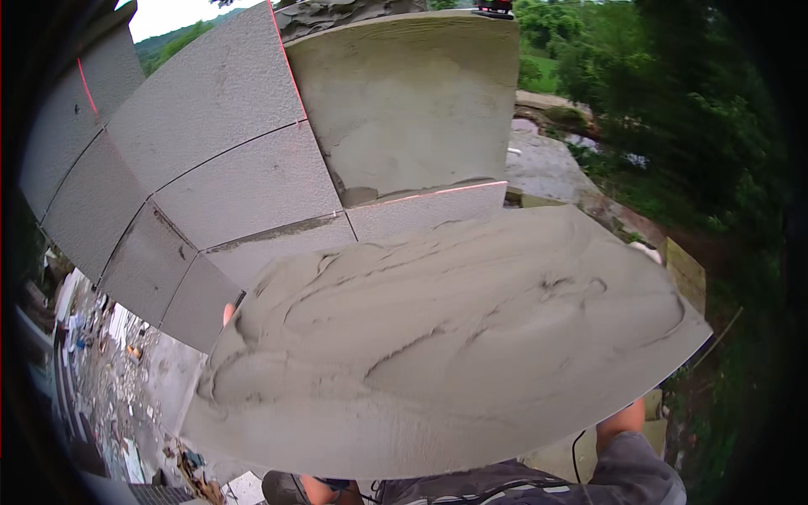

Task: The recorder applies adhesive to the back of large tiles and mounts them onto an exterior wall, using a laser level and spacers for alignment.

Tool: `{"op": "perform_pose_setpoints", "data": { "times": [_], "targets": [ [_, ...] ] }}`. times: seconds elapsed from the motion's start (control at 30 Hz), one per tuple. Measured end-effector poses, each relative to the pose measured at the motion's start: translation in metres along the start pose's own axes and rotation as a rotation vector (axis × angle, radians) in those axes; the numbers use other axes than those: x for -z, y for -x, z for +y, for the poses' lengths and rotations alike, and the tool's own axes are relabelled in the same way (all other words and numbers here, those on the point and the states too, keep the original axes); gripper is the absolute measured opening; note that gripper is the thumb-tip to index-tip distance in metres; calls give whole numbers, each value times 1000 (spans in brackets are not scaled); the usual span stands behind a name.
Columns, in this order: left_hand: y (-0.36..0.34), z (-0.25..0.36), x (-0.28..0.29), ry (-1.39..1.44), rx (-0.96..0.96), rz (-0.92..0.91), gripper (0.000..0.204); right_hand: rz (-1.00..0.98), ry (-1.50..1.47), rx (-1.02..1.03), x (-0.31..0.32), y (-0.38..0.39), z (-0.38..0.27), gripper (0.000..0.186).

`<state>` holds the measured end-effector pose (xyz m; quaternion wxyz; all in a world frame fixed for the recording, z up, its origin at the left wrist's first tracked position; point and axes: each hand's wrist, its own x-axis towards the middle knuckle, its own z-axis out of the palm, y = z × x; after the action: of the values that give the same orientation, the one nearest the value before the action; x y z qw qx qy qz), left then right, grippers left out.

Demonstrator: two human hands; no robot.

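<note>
A large wall tile (353, 461) fills the middle, its upturned back covered with a thick, uneven layer of grey mortar (488, 320). The slab is held up in front of my body, in both hands. Fingertips of my left hand (229, 313) show closed at its left edge; the palm is hidden. My right hand (624, 417) reaches under the right side, with only skin near the wrist showing below the edge and its fingers hidden beneath. Beyond the slab, a bare mortared patch of wall (412, 109) borders grey textured tiles (244, 172) that are set in place.
A red laser line (289, 63) runs down the tile joint beside the bare patch, and another lies along the lower tile's top edge. Rubble and scraps (126, 379) litter the ground at lower left. Trees (648, 101) stand at right. A small dark device (494, 7) sits atop the wall.
</note>
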<state>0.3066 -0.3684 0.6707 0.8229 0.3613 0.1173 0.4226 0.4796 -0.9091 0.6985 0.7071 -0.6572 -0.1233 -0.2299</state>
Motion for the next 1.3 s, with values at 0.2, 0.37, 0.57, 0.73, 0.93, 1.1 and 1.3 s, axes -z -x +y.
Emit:
{"op": "perform_pose_setpoints", "data": {
  "times": [0.2, 0.37, 0.57, 0.73, 0.93, 1.1, 1.3],
  "targets": [
    [-66, -59, -127, -31, -62, -98, 51, 120, 309, 361, 3, -112, 48, 17],
    [-131, -111, -214, -367, -149, -259, 87, 32, 163, 297, -38, -199, 80, 15],
    [-223, -178, -248, -427, 71, -154, 97, -36, 214, 193, -87, -277, 149, 32],
    [-254, -220, -250, -493, 116, -91, 95, -76, 209, 156, -99, -321, 208, 33],
    [-259, -233, -257, -577, 134, -3, 109, -60, 185, 195, -110, -350, 236, 24],
    [-270, -228, -263, -616, 217, 49, 114, -119, 134, 180, -116, -365, 242, 18],
    [-276, -226, -267, -632, 198, 127, 113, -64, 198, 233, -127, -377, 254, 27]
  ]
}}
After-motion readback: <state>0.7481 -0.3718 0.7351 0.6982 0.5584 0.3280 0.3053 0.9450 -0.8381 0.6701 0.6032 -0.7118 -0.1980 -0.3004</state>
